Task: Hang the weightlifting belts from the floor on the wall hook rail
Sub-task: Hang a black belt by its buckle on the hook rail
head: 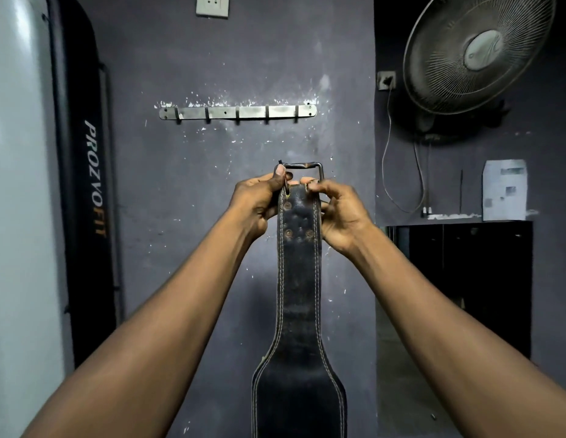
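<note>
- The belt (299, 295) hangs upright in front of the wall. It is held by its narrow top end, and its wide part drops out of the bottom of the view. It is below the rail (237, 112) and apart from it.
- The left grip (259, 197) is clenched on the belt's top left edge, thumb up against the side of the buckle (303, 166). The right grip (341, 213) pinches the top right corner.
- The buckle's metal frame stands clear above the fingers, so it looks like the part to hook.
- The rail shows five hooks, all bare; the middle hook (237, 119) sits a little left of the buckle.
- The step in hand seems to be the lift to the rail. Raise the belt with the frame level, pass the frame over a hook tip, then lower it until the metal takes the weight.
- Keep the fingers under the frame, out from between hook and metal.
- Let go only once the belt hangs by itself.
- An end hook may be the better choice, since it leaves room for the other belts' wide parts.
</note>
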